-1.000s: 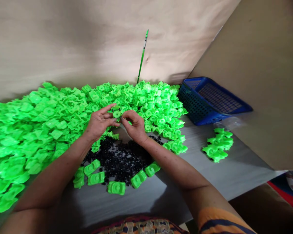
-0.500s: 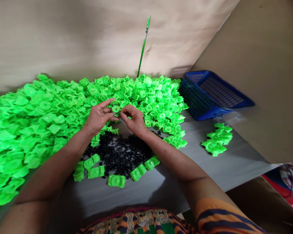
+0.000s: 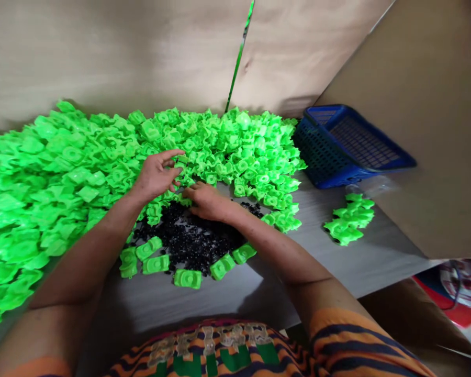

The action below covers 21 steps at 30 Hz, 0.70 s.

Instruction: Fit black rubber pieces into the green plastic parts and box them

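My left hand is closed around a small green plastic toy car body, pinched between thumb and fingers in front of the green heap. A dark axle-like piece shows on the car body's upper part. Lower and to the right, my right hand is at the far edge of a pile of small black parts, its fingers bent together. Whatever lies between those fingertips is too small or hidden to make out. Several green car bodies lie along the near side of the black pile.
A large heap of green car bodies covers the back and left of the table. A blue basket leans at the back right, with a small green cluster of cars before it. Wooden panels rise behind.
My right hand has left the car body in my left hand and come down to the black parts. My left hand still holds the car body. The camera view has shifted slightly.
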Motion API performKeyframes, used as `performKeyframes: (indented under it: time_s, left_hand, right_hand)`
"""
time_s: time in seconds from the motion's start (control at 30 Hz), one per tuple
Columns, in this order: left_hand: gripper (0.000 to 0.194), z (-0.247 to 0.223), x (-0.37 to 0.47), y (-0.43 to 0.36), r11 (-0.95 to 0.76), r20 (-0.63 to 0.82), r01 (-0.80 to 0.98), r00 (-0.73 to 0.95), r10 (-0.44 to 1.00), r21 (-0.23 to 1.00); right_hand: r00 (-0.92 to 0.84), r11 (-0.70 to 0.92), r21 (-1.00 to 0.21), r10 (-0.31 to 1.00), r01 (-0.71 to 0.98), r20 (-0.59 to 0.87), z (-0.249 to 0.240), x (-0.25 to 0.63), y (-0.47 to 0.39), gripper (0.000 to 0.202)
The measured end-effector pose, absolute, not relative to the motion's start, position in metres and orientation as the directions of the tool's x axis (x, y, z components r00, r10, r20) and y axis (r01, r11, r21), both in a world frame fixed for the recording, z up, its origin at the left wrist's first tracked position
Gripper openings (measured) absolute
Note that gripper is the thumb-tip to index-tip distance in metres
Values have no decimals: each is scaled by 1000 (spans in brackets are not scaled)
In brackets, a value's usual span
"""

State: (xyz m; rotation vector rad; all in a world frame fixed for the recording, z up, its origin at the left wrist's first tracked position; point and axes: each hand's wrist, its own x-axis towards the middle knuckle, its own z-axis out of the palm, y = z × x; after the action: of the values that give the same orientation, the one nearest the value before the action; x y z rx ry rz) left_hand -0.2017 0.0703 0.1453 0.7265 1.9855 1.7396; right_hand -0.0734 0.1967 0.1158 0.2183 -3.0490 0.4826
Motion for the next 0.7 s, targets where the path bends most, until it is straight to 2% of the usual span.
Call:
performKeyframes:
  time_s: [0.17,0.37,0.57,0.7]
  left_hand:
    - [55,142,-201,69,147,4,141,-734,679,979]
    - [40,146,-196,68,132,35,166,-741,671,977]
    - [59,153,-218,60,-62,211,210,-829,518,976]
    - [60,152,-231,56,-105,218,191,-853,475,976]
  right_hand:
    - [-994,932,-344,-111,-111,20,129,-73,220,8]
    - [-980,927,-331,198,178,26,155,-68,244,22]
    - [-971,915,-345,237,210,38,155,-69,236,25]
    - [-969,904,-364,246,224,16,152,-70,233,21]
